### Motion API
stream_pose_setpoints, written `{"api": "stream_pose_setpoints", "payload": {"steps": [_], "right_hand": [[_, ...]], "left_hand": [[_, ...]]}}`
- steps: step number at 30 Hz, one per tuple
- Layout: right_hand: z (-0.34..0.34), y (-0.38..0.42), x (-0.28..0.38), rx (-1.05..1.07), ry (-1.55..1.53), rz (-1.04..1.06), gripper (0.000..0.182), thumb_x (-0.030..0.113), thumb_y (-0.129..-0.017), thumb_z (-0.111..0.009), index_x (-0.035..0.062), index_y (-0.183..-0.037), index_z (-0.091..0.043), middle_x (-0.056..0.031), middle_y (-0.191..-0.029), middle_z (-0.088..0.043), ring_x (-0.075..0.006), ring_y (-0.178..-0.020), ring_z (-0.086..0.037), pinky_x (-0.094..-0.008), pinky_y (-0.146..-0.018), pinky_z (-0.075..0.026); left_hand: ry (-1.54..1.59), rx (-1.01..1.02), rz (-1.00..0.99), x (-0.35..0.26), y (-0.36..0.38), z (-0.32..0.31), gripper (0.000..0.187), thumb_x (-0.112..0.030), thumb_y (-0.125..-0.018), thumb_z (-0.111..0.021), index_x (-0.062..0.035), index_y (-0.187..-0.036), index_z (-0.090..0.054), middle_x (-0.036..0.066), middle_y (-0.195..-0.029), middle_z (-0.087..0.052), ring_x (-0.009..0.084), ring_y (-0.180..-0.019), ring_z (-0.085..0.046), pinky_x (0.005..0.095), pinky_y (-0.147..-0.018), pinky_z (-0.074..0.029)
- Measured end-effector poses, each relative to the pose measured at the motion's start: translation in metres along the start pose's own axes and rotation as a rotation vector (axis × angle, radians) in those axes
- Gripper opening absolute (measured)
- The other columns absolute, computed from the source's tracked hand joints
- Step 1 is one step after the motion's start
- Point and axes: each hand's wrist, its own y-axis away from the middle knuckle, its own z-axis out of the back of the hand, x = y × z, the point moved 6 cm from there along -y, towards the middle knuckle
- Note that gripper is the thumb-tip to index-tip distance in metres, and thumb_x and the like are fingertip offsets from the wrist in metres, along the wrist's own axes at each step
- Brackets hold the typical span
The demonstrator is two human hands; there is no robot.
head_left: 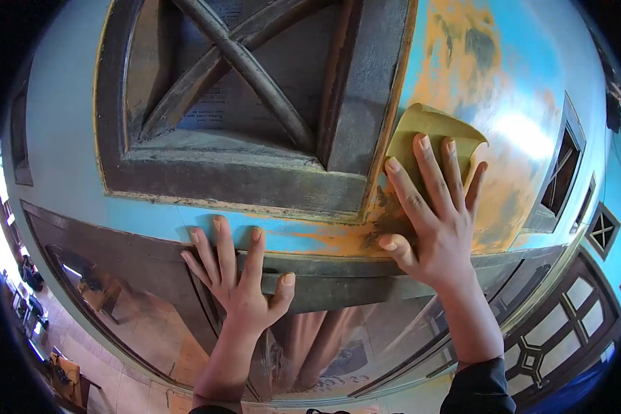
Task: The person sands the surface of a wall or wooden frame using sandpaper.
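Observation:
My right hand [438,221] lies with its fingers spread over a yellowish sheet of sandpaper [408,141], holding it against the wall [486,186]. The sheet's right edge curls up beside the ring and little fingers. Around it the blue paint is worn to orange and dark patches. My left hand [238,283] is open, its fingers spread and fingertips at the blue strip of wall [159,215] above the dark wooden frame [324,293]. Nothing is in it.
A dark wooden vent frame [234,186] with crossed bars is set in the wall above my hands. Glass panes [386,331] below show reflections and a curtain. A panelled door [555,338] stands at the right, and tiled floor [121,383] shows at lower left.

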Motion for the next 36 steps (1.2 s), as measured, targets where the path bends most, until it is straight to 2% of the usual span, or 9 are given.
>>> {"api": "stream_pose_setpoints", "payload": {"steps": [5,8,12,13,19,22,26,27,36], "right_hand": [[-0.017,0.049,0.018,0.054,-0.111,-0.044,0.074,0.074,-0.091,-0.043,0.0246,-0.144,-0.056,-0.0141,-0.156,-0.042,-0.0441,-0.148,-0.029,-0.0704,-0.116,-0.002],[-0.034,0.092,0.028,0.087,-0.056,-0.021,0.074,0.072,-0.093,-0.043,0.0191,-0.143,-0.056,-0.0201,-0.156,-0.038,-0.0488,-0.148,-0.024,-0.0698,-0.116,-0.003],[-0.034,0.092,0.034,0.109,-0.062,-0.027,0.073,0.070,-0.094,-0.044,0.0164,-0.141,-0.057,-0.0223,-0.157,-0.035,-0.0513,-0.148,-0.021,-0.0704,-0.116,-0.002],[-0.032,0.089,0.035,0.107,-0.116,-0.086,0.069,0.071,-0.090,-0.050,0.0261,-0.141,-0.060,-0.0153,-0.156,-0.040,-0.0449,-0.149,-0.023,-0.0737,-0.115,0.000],[-0.031,0.095,0.034,0.114,-0.105,-0.076,0.068,0.070,-0.088,-0.054,0.0273,-0.139,-0.061,-0.0137,-0.154,-0.042,-0.0433,-0.148,-0.026,-0.0739,-0.115,0.000],[-0.032,0.090,0.041,0.119,-0.082,-0.002,0.067,0.067,-0.091,-0.053,0.0196,-0.138,-0.061,-0.0208,-0.156,-0.037,-0.0489,-0.148,-0.022,-0.0719,-0.116,0.000],[-0.036,0.060,0.073,0.074,-0.079,0.096,0.066,0.067,-0.088,-0.056,0.0249,-0.140,-0.060,-0.0166,-0.156,-0.039,-0.0471,-0.149,-0.023,-0.0753,-0.113,0.001],[-0.034,0.054,0.075,0.079,-0.139,0.015,0.061,0.066,-0.085,-0.059,0.0381,-0.139,-0.060,-0.0037,-0.154,-0.046,-0.0370,-0.146,-0.033,-0.0749,-0.114,-0.001],[-0.032,0.051,0.074,0.092,-0.175,0.030,0.060,0.063,-0.083,-0.064,0.0395,-0.137,-0.061,-0.0024,-0.154,-0.045,-0.0347,-0.145,-0.034,-0.0757,-0.114,0.001]], "left_hand": [[0.008,0.003,-0.007,0.001,-0.001,0.000,0.060,-0.053,-0.094,-0.051,-0.0165,-0.141,-0.059,0.025,-0.159,-0.034,0.0490,-0.151,-0.013,0.0671,-0.117,0.002],[-0.052,0.032,-0.066,-0.002,-0.002,0.002,0.066,-0.054,-0.097,-0.047,-0.0083,-0.144,-0.053,0.028,-0.160,-0.028,0.0513,-0.150,-0.016,0.0682,-0.116,-0.002],[-0.049,0.007,-0.069,-0.004,-0.002,0.001,0.065,-0.054,-0.096,-0.048,-0.0103,-0.144,-0.054,0.028,-0.160,-0.028,0.0518,-0.150,-0.015,0.0687,-0.116,-0.002],[-0.050,0.004,-0.066,-0.003,-0.002,0.001,0.064,-0.054,-0.096,-0.048,-0.0106,-0.144,-0.053,0.028,-0.160,-0.028,0.0518,-0.150,-0.016,0.0686,-0.116,-0.002],[-0.025,-0.004,-0.049,-0.002,-0.001,-0.001,0.063,-0.052,-0.094,-0.051,-0.0146,-0.145,-0.054,0.026,-0.160,-0.030,0.0510,-0.150,-0.015,0.0685,-0.116,0.000],[0.010,0.004,-0.006,-0.001,-0.001,-0.001,0.060,-0.052,-0.091,-0.055,-0.0198,-0.142,-0.058,0.022,-0.160,-0.033,0.0487,-0.152,-0.013,0.0681,-0.117,0.003],[0.007,0.035,-0.007,0.001,-0.004,0.005,0.063,-0.053,-0.092,-0.054,-0.0169,-0.144,-0.056,0.023,-0.161,-0.030,0.0492,-0.152,-0.012,0.0683,-0.116,0.005],[-0.019,0.050,-0.025,0.002,-0.006,0.007,0.065,-0.054,-0.094,-0.052,-0.0140,-0.145,-0.053,0.025,-0.161,-0.028,0.0511,-0.151,-0.012,0.0688,-0.116,0.004],[-0.136,0.070,-0.110,0.017,-0.020,0.020,0.062,-0.050,-0.096,-0.050,-0.0082,-0.141,-0.056,0.019,-0.158,-0.038,0.0491,-0.151,-0.016,0.0677,-0.117,0.005]]}}
